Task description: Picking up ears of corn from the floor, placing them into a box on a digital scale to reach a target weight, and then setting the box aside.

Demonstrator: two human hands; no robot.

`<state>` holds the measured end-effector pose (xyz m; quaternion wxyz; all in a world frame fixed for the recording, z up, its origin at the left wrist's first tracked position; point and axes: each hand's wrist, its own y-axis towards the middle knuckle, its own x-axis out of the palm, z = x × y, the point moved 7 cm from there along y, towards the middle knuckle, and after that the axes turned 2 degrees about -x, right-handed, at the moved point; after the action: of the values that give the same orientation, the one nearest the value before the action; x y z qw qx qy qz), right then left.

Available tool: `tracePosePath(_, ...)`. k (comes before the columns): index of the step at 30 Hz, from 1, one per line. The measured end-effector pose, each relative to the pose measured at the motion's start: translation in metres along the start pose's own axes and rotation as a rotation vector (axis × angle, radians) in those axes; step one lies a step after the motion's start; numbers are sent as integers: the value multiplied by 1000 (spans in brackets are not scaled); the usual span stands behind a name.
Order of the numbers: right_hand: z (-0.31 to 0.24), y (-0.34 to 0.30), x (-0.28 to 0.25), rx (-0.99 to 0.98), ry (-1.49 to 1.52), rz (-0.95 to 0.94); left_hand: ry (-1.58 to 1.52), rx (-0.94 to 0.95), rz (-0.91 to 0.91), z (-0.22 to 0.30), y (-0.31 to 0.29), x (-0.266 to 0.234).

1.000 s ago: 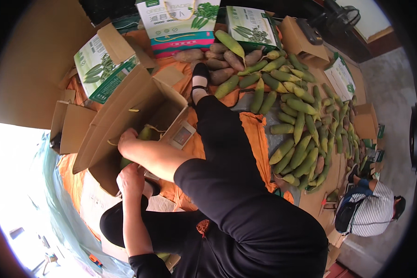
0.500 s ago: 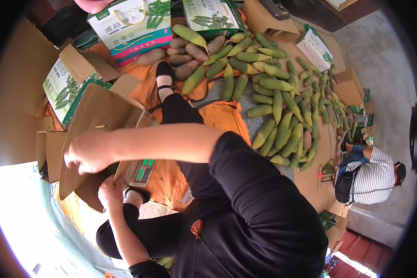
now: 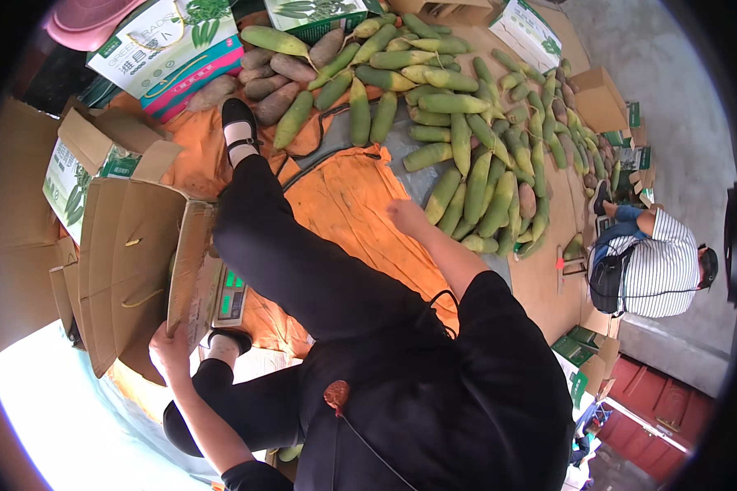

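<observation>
With its fingers closed on the near edge, my left hand (image 3: pixel 170 350) holds an open cardboard box (image 3: pixel 131 270) at the left. Part of a green thing shows at the box's inner edge; most of the inside is hidden. Under and beside the box is a scale with a green-lit display (image 3: pixel 232 295). My right hand (image 3: pixel 407 218) is over the orange cloth (image 3: pixel 336 213), short of the pile of green radishes (image 3: pixel 467 155) and touching none of them. Its fingers are foreshortened and blurred, and I see nothing in its grasp.
Reddish-brown radishes (image 3: pixel 277 105) lie by my outstretched foot. Printed cartons (image 3: pixel 168 49) stand at the far left, another open carton (image 3: pixel 110 147) behind my box. A person in a striped shirt (image 3: pixel 659 266) sits at the right beside the long radish pile.
My right hand has left the box and swung right, toward the radishes. My left hand has stayed on the box edge. The whole view has shifted a little.
</observation>
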<state>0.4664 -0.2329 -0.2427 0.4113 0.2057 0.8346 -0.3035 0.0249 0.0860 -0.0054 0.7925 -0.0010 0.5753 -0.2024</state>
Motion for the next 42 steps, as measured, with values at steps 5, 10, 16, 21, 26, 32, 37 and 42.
tracePosePath(5,129,-70,22,355,-137,-104,-39,60,18,-2,4,8)
tracePosePath(10,166,-112,-21,660,18,161,-70,41,13,-1,0,5)
tracePosePath(16,209,-124,-62,1025,157,423,-8,71,39,-5,2,6)
tracePosePath(21,262,-116,-51,964,374,568,3,41,22,-5,7,14)
tracePosePath(26,254,-100,-44,1108,364,489,28,-27,29,-12,-1,3)
tracePosePath(32,247,-77,-30,1083,553,467,9,-12,59,-10,0,5)
tracePosePath(37,221,-59,-19,1064,984,608,-20,-58,22,-5,1,9)
tracePosePath(42,129,-36,39,985,1622,500,-58,-54,36,-5,1,8)
